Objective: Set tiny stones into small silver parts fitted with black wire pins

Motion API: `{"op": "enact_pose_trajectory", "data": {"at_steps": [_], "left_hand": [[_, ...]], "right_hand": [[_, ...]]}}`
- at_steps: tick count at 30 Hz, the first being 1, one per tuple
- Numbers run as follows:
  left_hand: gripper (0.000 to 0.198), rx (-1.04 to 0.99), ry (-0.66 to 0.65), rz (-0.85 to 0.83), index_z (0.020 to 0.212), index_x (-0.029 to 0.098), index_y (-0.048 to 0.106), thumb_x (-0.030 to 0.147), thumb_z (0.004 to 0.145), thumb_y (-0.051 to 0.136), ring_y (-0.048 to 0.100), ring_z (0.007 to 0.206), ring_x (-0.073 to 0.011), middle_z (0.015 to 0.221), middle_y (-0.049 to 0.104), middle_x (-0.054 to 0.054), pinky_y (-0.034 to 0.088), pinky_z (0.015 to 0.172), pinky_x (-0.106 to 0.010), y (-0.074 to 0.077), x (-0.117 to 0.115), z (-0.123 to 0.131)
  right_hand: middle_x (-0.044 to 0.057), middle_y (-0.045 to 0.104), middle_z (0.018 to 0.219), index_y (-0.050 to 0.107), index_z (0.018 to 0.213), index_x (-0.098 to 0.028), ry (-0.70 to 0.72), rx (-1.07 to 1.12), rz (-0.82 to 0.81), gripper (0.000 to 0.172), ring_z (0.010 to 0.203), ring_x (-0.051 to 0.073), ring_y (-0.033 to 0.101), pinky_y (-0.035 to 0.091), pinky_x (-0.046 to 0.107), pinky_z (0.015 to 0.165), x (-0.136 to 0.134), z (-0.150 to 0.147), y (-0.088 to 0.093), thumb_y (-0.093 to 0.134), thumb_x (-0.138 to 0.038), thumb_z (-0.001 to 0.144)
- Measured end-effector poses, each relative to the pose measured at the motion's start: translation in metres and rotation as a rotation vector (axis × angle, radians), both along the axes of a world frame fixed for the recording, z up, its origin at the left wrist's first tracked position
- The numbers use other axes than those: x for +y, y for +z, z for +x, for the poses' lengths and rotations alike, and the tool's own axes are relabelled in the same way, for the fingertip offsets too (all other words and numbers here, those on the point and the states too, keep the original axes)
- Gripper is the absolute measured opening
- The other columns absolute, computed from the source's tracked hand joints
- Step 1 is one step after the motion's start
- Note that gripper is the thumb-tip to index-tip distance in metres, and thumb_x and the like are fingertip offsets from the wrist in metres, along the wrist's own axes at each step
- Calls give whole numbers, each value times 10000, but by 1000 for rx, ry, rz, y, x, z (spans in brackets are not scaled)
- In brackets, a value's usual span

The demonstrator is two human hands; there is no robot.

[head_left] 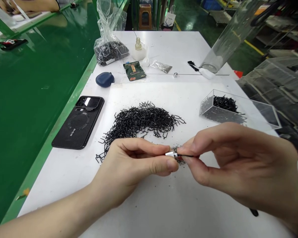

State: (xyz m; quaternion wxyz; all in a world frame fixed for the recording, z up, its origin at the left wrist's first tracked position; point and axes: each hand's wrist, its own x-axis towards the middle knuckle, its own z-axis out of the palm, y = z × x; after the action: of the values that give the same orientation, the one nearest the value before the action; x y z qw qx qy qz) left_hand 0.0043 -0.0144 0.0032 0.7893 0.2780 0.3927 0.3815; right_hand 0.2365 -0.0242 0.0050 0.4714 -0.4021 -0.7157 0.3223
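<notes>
Between the thumb and fingers of my left hand is a small silver metal fitting. My right hand pinches a thin black piece against the fitting's right end; whether it sits inside the fitting I cannot tell. Under the fingertips lies a scatter of tiny metal bits, partly hidden. Just beyond my left hand spreads a heap of black forked wire pieces. Past my right hand, a clear plastic box lies with short black pieces in it.
A black phone and a blue case lie at left. Farther back are a green packet, a plastic bag, a small bottle and a thin rod. A clear cup stands at back right.
</notes>
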Motion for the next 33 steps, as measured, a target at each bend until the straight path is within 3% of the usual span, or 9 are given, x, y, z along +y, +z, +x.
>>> {"op": "enact_pose_trajectory", "data": {"at_steps": [4, 11, 16, 22, 33], "left_hand": [[297, 4, -4, 3, 780, 290, 973, 275, 684, 1254, 889, 693, -105, 771, 928, 16, 759, 778, -133, 0, -1, -1], [318, 6, -24, 4, 796, 277, 981, 130, 659, 1228, 883, 712, -113, 696, 886, 21, 733, 760, -113, 3, 2, -1], [333, 26, 6, 35, 781, 273, 973, 138, 636, 1240, 878, 719, -109, 773, 920, 15, 758, 783, -141, 1, 1, 0], [335, -1, 8, 79, 842, 285, 982, 143, 674, 1235, 879, 723, -94, 797, 931, 31, 779, 816, -165, -3, 1, -2], [359, -43, -3, 83, 878, 249, 976, 25, 693, 1186, 916, 793, -108, 847, 949, 40, 765, 816, -135, -5, 2, -1]], "right_hand": [[-138, 901, 917, 805, 1048, -365, 16, 14, -16, 368, 789, 97, 884, 750, 165, 816, 1, 1, 1, 872, -24, 928], [-103, 922, 943, 850, 1045, -387, 22, 38, -1, 400, 765, 133, 872, 761, 247, 746, 1, 0, 3, 859, -7, 918], [-84, 923, 959, 847, 1068, -373, 19, 37, 30, 405, 798, 154, 873, 744, 285, 700, 4, 1, -1, 876, 6, 928], [-61, 914, 975, 822, 1133, -305, 69, 61, 183, 412, 833, 161, 891, 749, 254, 690, 10, 2, -7, 888, 37, 912], [-49, 897, 963, 798, 1128, -298, 83, 59, 196, 404, 814, 171, 889, 777, 259, 700, 16, 3, -7, 907, 23, 909]]}}
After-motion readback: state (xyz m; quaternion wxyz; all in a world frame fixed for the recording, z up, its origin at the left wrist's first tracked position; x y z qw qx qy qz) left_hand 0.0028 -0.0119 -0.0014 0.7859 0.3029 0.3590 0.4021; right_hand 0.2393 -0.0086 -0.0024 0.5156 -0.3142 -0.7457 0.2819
